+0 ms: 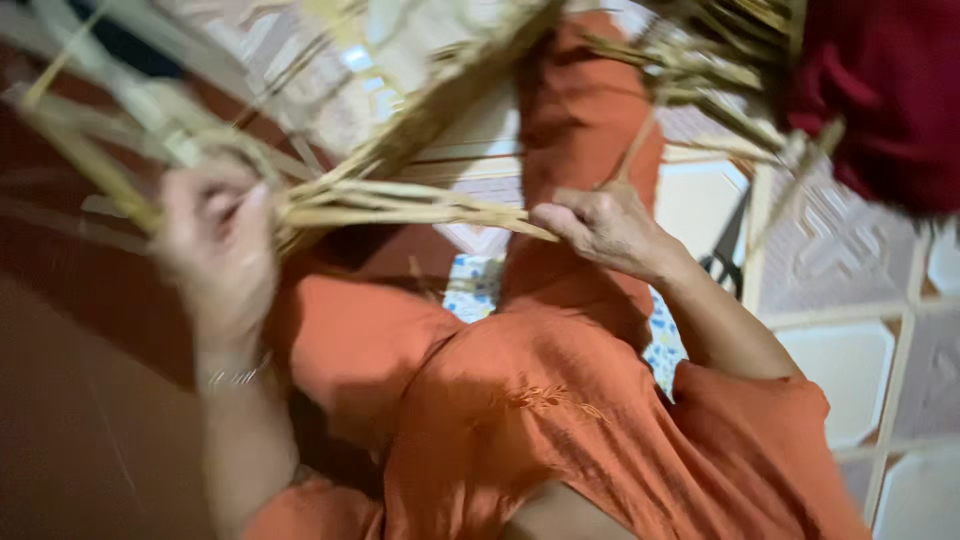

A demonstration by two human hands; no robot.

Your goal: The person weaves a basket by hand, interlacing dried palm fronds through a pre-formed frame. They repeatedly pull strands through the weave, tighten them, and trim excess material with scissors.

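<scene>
Mid-weave: left hand (215, 255) and right hand (600, 225) both pinched on bamboo strips (400, 205); next tuck needs steady tension.

patterned tile floor (850, 340) — dark scissors (728, 255) and red cloth (885, 95) on it.

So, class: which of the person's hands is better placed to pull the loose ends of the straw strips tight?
Probably the right hand: its fingers pinch the strips' free ends. The left hand grips them further back, near the woven bundle.
</scene>
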